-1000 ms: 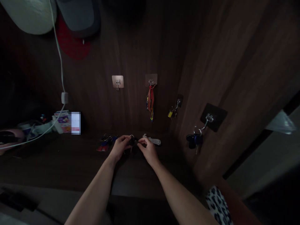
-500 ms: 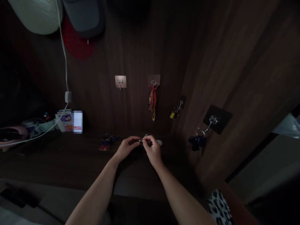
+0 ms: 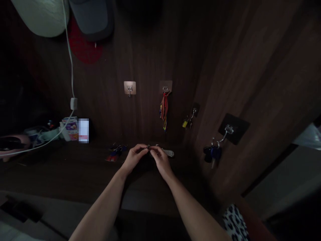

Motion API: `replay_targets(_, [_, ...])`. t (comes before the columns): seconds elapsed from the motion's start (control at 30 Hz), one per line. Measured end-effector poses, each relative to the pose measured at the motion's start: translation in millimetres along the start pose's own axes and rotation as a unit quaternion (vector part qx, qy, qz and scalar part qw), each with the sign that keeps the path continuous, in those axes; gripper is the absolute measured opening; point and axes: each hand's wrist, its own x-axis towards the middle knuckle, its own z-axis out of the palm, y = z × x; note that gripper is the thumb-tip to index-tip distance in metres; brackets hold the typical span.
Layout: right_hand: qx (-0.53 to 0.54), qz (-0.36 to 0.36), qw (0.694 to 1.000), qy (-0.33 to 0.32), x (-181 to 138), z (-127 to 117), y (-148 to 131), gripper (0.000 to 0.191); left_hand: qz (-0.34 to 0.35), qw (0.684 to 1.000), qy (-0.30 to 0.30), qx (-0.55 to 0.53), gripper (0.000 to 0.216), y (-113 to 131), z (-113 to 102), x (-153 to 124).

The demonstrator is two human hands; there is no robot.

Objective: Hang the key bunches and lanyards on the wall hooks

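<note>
My left hand (image 3: 134, 156) and my right hand (image 3: 160, 159) meet just above the dark wooden shelf. Between their fingertips is a small metal piece (image 3: 148, 147), thin and dark-looking; its exact kind is too small to tell. Both hands are closed in a pinch on it. Partly behind my right hand lies a pale, rounded long object (image 3: 170, 153) on the shelf. Left of my left hand rests a bunch of keys (image 3: 116, 150) with blue and red tags.
On the wall are a bare hook (image 3: 129, 88), a hook with colourful cords (image 3: 164, 108), a small key bunch (image 3: 187, 122) and dark blue keys (image 3: 212, 153). A lit phone (image 3: 83, 130), boxes (image 3: 71, 128) and a white cable (image 3: 71, 67) are at left.
The small metal piece has been turned between the fingers and shows less of its light face. My right fingers have lowered slightly. The whole view has shifted a little.
</note>
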Motion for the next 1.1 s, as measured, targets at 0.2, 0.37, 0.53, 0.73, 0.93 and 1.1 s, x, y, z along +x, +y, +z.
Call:
replay_targets(0.2, [0.098,0.078,0.991,-0.056,-3.2,7.4,-4.1,0.024,-0.018,0.998,-0.003,-0.052,0.019,2.8,-1.7,-0.4])
replay_targets(0.37, [0.064,0.073,0.993,-0.066,-5.5,7.8,-7.0,0.022,-0.043,0.992,-0.044,-0.106,0.019,0.7,-3.1,-0.3])
replay_targets(0.53, [0.038,0.057,0.996,-0.058,-4.9,6.3,-6.1,0.019,-0.050,0.991,-0.060,-0.109,0.019,1.1,-2.4,-1.3])
replay_targets(0.73, [0.023,0.031,0.999,-0.032,-2.3,5.9,-3.4,0.018,-0.052,0.990,-0.063,-0.119,0.020,2.6,-2.4,-0.9])
replay_targets(0.93, [0.035,0.031,0.999,-0.020,-1.7,6.3,-2.5,0.017,-0.048,0.986,-0.063,-0.144,0.019,1.6,-1.8,-1.2])
replay_targets(1.1, [0.028,0.045,0.999,-0.010,-1.2,4.3,0.9,0.016,-0.058,0.989,-0.054,-0.122,0.024,-0.7,-3.6,0.5])
